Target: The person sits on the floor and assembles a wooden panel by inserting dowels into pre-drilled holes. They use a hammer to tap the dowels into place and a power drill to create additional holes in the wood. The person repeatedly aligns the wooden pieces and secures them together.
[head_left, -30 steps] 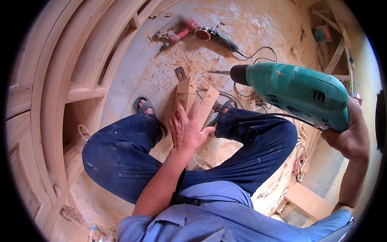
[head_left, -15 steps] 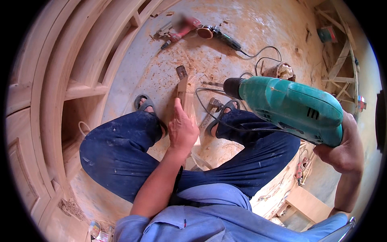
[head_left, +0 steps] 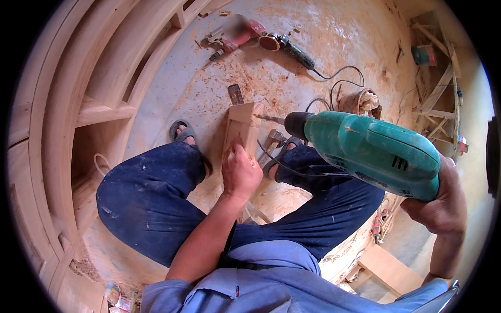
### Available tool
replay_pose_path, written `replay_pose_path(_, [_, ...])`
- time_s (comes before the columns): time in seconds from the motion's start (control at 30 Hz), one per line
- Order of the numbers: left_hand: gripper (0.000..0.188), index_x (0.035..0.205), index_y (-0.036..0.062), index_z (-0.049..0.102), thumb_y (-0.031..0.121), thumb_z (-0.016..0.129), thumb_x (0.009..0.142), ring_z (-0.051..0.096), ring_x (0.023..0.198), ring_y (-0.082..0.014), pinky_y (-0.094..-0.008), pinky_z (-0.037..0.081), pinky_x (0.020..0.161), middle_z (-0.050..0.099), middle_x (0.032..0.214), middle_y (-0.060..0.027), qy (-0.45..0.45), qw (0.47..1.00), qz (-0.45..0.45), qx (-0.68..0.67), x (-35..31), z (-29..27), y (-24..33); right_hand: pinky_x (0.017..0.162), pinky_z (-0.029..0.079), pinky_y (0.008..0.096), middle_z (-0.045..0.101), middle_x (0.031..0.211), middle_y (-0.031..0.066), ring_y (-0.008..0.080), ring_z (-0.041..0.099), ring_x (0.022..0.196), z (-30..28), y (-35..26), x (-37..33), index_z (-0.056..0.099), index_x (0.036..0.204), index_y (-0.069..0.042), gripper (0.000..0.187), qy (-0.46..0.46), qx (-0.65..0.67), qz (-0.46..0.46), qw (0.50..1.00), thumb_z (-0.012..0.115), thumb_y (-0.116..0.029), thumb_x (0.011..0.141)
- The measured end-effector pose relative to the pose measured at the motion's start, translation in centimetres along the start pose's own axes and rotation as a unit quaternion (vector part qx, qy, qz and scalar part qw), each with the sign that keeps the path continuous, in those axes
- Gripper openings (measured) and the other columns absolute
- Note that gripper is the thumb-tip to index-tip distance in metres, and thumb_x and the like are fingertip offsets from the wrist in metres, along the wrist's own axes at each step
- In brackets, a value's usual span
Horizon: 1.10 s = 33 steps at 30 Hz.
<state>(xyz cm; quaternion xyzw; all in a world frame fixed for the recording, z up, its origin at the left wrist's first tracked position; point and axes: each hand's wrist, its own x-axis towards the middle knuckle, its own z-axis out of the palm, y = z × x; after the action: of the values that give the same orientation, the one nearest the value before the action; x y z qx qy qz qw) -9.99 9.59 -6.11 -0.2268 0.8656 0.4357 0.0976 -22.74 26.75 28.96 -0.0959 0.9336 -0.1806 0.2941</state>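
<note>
My right hand (head_left: 443, 201) grips the rear handle of a green corded power drill (head_left: 376, 148), held level and pointing left. Its twist drill bit (head_left: 271, 119) reaches the upper right edge of a pale wooden piece (head_left: 245, 119); whether the tip has entered the wood cannot be made out. Between my knees, my left hand (head_left: 241, 171) is closed on that piece, fingers curled against its face. Part of the wood is hidden behind this hand. The trigger finger is out of sight behind the drill body.
An angle grinder (head_left: 287, 48) and a red power tool (head_left: 242, 34) lie on the dusty floor ahead. A hammer (head_left: 274, 140) rests by my right foot, and a flat metal piece (head_left: 235, 95) beyond the wood. Wooden cabinetry (head_left: 57, 120) stands left; a bucket (head_left: 360, 101) is ahead right.
The drill has moved slightly left and down, bringing its bit from beside the wood to its edge. My left hand has tilted the wood, and its fingers have curled in more.
</note>
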Motion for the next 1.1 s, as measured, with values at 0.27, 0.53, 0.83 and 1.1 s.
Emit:
replay_pose_path(0.27, [0.055, 0.13, -0.0072, 0.048, 0.007, 0.069, 0.081, 0.062, 0.101, -0.0476, -0.0531, 0.049, 0.088, 0.064, 0.106, -0.0306, 0.014, 1.0, 0.008, 0.015, 0.0, 0.4, -0.4, 0.086, 0.053, 0.0349, 0.071, 0.095, 0.0172, 0.0276, 0.069, 0.084, 0.0, 0.3, 0.6, 0.061, 0.121, 0.006, 0.065, -0.022, 0.006, -0.023, 0.999, 0.068, -0.002, 0.057])
replay_pose_path(0.53, [0.045, 0.117, -0.0044, 0.049, 0.004, 0.067, 0.076, 0.06, 0.103, -0.0473, -0.0533, 0.051, 0.088, 0.06, 0.109, -0.0286, 0.027, 1.0, 0.01, -0.008, 0.0, 0.5, -0.3, 0.085, 0.054, 0.0356, 0.071, 0.093, 0.0169, 0.0279, 0.069, 0.082, 0.3, 0.2, 0.9, 0.061, 0.122, 0.007, 0.064, -0.024, 0.015, -0.027, 0.999, 0.069, -0.003, 0.059])
replay_pose_path(0.83, [0.057, 0.131, -0.0072, 0.047, 0.006, 0.068, 0.08, 0.064, 0.096, -0.0489, -0.0532, 0.051, 0.084, 0.064, 0.104, -0.0319, 0.02, 1.0, 0.016, 0.015, -0.1, 0.6, -0.3, 0.082, 0.054, 0.0353, 0.071, 0.089, 0.0182, 0.0304, 0.071, 0.081, 0.0, -0.4, 1.4, 0.062, 0.119, 0.005, 0.057, -0.027, -0.026, -0.04, 0.998, 0.071, -0.002, 0.063])
replay_pose_path(1.1, [0.058, 0.129, -0.0085, 0.046, 0.003, 0.069, 0.077, 0.062, 0.1, -0.0482, -0.0524, 0.051, 0.086, 0.062, 0.108, -0.0316, 0.019, 0.999, 0.029, -0.019, 0.0, 0.6, -0.1, 0.104, 0.047, 0.0446, 0.06, 0.125, 0.0197, 0.0355, 0.06, 0.118, -2.7, -2.5, 3.0, 0.049, 0.142, -0.006, 0.082, -0.083, -0.208, -0.093, 0.97, 0.078, 0.005, 0.066])
